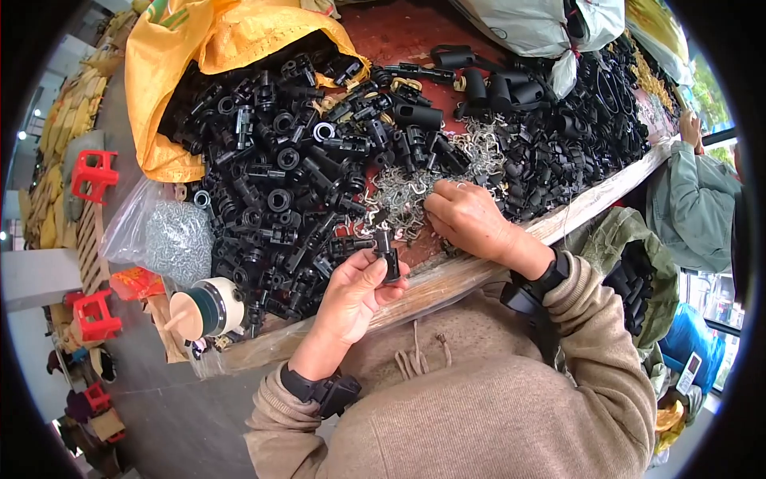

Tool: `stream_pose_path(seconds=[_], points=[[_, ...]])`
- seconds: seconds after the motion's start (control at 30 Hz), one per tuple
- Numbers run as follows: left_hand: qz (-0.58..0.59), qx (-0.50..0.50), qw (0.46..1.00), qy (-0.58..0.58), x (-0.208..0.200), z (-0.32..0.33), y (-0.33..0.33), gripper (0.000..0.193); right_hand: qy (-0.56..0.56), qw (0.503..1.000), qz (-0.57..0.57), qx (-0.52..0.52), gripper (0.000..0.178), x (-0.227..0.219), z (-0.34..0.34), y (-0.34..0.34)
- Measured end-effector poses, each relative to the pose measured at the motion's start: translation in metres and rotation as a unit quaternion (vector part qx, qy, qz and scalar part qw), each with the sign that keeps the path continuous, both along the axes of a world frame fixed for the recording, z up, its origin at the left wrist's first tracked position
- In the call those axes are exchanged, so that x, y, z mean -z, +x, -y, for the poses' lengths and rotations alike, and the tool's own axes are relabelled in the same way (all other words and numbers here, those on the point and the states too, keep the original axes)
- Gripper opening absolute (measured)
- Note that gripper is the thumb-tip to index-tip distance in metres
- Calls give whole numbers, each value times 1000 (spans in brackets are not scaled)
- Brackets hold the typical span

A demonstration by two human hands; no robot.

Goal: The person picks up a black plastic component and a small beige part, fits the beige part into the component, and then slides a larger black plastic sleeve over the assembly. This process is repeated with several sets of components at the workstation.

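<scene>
My left hand (359, 289) grips a black plastic cylindrical part (387, 254), held upright between thumb and fingers just above the table's front edge. My right hand (471, 219) reaches to the pile of bent metal wire clips (403, 195); its fingers are curled and pinched together at the pile's near side. What the right fingertips hold, if anything, is hidden. Left of the clips spreads a big heap of black plastic fittings (279, 172), partly spilling from a yellow woven sack (159, 104). A mound of small black pieces (542, 160) lies right of the clips.
A pale wooden rail (431, 295) edges the red table. At the left stand a bag of small metal parts (177, 239) and a round lidded container (215, 307). White sacks (527, 24) sit at the back. Another person's sleeve (690, 207) shows at the right, beside a green sack (646, 255).
</scene>
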State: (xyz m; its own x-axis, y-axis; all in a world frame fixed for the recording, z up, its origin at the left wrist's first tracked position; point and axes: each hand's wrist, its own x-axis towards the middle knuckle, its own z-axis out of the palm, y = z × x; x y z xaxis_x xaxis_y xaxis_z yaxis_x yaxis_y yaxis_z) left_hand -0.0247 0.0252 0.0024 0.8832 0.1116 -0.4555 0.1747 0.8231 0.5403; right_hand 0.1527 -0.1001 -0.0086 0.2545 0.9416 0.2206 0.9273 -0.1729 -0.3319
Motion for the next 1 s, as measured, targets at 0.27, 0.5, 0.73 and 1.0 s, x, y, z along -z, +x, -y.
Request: stream_pose_path(seconds=[0.27, 0.5, 0.73, 1.0], points=[[25, -12, 1000, -2, 6, -3, 2, 18, 6, 999, -52, -7, 10, -10, 2, -6], [14, -20, 1000, 20, 4, -1, 6, 23, -1, 999, -43, -6, 11, -2, 0, -11], [-3, -13, 1000, 12, 5, 2, 8, 25, 63, 983, -169, -23, 12, -19, 6, -19], [31, 1, 999, -32, 2, 12, 9, 25, 103, 968, -215, -74, 13, -34, 9, -38]])
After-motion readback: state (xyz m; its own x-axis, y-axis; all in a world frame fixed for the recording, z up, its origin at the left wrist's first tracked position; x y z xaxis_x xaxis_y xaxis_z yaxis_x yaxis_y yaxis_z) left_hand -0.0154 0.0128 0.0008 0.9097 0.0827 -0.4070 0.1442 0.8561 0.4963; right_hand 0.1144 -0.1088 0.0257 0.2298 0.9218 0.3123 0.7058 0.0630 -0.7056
